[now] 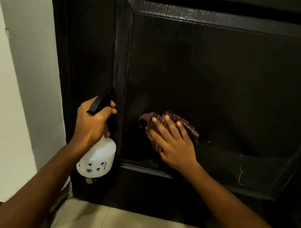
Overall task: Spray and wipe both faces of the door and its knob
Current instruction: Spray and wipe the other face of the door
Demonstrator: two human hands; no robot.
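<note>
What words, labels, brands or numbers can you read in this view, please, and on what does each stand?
No text here can be read as words.
Spray bottle in the left hand: small dark blue marks and a trace of red print, too small and blurred to read.
Cloth under the right hand: stripes only, no lettering.
Door: no label, number or sign shows.

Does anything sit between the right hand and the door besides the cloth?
Nothing visible does. The right hand presses the cloth flat on the lower panel of the door, and the left hand holds the spray bottle off to the side, near the panel's left edge.
</note>
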